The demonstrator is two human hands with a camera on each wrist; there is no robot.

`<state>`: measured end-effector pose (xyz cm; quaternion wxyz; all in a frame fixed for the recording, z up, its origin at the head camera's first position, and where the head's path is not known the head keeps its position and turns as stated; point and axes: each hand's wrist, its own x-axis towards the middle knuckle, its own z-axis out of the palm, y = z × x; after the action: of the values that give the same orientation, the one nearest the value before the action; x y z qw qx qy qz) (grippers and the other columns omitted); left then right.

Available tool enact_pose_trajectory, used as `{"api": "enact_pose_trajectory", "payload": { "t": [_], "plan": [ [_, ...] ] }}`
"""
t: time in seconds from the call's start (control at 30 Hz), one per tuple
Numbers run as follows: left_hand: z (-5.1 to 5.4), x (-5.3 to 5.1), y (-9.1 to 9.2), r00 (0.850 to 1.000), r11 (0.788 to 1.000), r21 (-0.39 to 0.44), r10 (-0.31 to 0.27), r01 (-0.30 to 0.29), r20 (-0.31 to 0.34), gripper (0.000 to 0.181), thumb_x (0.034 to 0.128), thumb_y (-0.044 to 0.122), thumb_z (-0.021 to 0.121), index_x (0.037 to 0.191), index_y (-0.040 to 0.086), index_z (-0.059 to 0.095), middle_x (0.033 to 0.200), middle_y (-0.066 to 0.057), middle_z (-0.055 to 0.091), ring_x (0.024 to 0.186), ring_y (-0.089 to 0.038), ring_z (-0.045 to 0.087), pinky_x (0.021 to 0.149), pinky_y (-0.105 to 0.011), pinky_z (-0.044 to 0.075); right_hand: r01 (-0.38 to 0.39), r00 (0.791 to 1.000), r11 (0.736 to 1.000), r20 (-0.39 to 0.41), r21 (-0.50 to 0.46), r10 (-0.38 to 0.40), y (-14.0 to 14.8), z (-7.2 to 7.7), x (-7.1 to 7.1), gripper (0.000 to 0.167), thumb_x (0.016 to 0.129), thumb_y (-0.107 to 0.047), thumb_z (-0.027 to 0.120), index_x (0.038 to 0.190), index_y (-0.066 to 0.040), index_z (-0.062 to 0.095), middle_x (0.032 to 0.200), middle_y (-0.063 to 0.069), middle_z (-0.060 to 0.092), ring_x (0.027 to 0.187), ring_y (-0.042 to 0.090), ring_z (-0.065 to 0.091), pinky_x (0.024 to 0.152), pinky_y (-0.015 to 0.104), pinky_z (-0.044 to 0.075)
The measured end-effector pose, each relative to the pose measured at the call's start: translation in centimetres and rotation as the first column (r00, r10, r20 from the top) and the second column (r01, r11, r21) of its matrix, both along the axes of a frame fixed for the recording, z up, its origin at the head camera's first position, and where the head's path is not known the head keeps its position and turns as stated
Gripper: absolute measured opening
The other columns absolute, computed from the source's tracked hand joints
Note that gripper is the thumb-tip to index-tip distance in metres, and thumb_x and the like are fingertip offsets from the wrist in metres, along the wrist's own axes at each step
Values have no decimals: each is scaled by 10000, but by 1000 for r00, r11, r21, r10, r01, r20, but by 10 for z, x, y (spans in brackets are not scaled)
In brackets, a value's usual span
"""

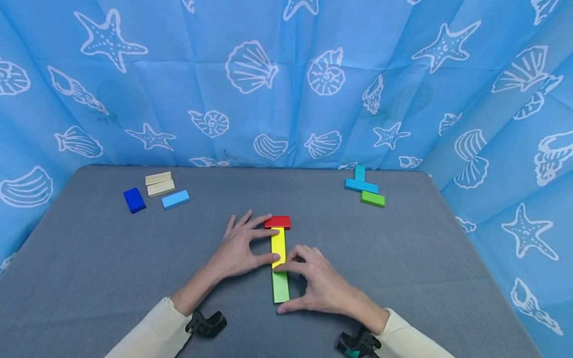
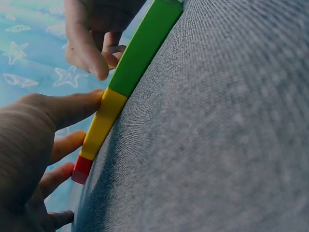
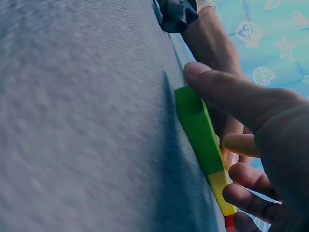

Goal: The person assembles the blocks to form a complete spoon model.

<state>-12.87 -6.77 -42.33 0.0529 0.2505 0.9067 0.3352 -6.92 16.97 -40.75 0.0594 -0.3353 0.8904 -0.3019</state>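
Observation:
A red block (image 1: pixel 277 222) lies crosswise at the far end of a yellow block (image 1: pixel 278 242), and a green block (image 1: pixel 280 287) continues the line toward me. My left hand (image 1: pixel 237 251) touches the yellow block with its thumb and index fingertips, fingers fairly straight and spread. Its middle fingertip is by the left end of the red block. My right hand (image 1: pixel 324 283) spans the green block, thumb at the near end and index fingertip where green meets yellow. In the right wrist view that thumb covers part of the green block's end (image 3: pixel 193 108).
At the back left lie a dark blue block (image 1: pixel 134 200), pale wooden blocks (image 1: pixel 160 188) and a light blue block (image 1: pixel 175 199). Two teal-blue blocks (image 1: pixel 360 186) and another green block (image 1: pixel 372 199) sit back right. A shell-patterned curtain (image 1: pixel 286 99) hangs behind the grey table (image 1: pixel 112 278).

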Motion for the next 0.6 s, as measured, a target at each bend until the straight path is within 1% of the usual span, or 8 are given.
{"api": "enact_pose_trajectory", "payload": {
  "t": [0.1,0.17,0.3,0.37,0.43,0.5,0.53,0.6],
  "plan": [
    [0,0,0,1000,1000,2,-2,2,-6,555,850,510,774,1326,236,700,1586,-52,423,1508,-470,158,1137,-736,-17,7,1000,999,2,-40,-7,5,3,-4,616,716,-603,856,1236,-296,731,1117,-155,513,1025,65,465,870,376,407],
    [0,0,0,1000,1000,6,-6,6,-8,557,850,512,774,1327,235,699,1588,-50,421,1509,-468,157,1137,-736,-20,33,999,998,10,-57,-33,9,6,-7,585,729,-577,862,1219,-282,738,1104,-133,537,1031,72,477,884,405,412],
    [0,0,-1,1000,1000,12,-13,13,-3,559,850,508,776,1332,236,695,1592,-45,415,1512,-460,152,1141,-729,-26,120,993,988,14,-99,-120,23,10,-21,505,777,-482,867,1194,-223,750,1079,-68,579,1010,126,530,860,420,444],
    [0,0,-1,1000,1000,14,-15,15,-1,556,851,504,778,1331,237,696,1592,-42,414,1513,-459,151,1143,-726,-27,169,985,978,-4,-122,-170,33,9,-29,466,802,-419,866,1189,-187,751,1073,-35,598,1001,167,560,843,422,468],
    [-1,1,-2,1000,1000,16,-15,15,-2,554,851,502,777,1330,236,697,1591,-41,416,1512,-459,151,1143,-727,-25,224,973,963,-30,-150,-231,44,6,-38,435,814,-345,871,1182,-149,750,1059,15,616,985,205,583,824,439,482],
    [-1,1,-1,1000,1000,20,-14,14,-4,552,850,500,779,1327,234,699,1591,-39,417,1512,-460,153,1142,-728,-24,284,953,943,-59,-172,-298,56,2,-48,410,821,-279,871,1176,-115,748,1052,44,626,978,227,589,812,450,480],
    [-1,1,-1,1000,1000,24,-14,14,-4,551,850,499,780,1325,232,700,1590,-39,417,1512,-460,153,1141,-729,-25,312,941,931,-75,-189,-330,63,0,-52,403,820,-251,871,1170,-95,748,1046,65,630,974,243,591,809,453,477],
    [-1,1,-1,1000,999,32,-15,15,-5,548,848,494,783,1322,229,703,1589,-39,420,1511,-460,155,1140,-730,-25,377,908,901,-105,-215,-405,77,-5,-61,397,818,-205,869,1167,-66,743,1039,99,624,954,268,579,791,447,457]
  ]
}}
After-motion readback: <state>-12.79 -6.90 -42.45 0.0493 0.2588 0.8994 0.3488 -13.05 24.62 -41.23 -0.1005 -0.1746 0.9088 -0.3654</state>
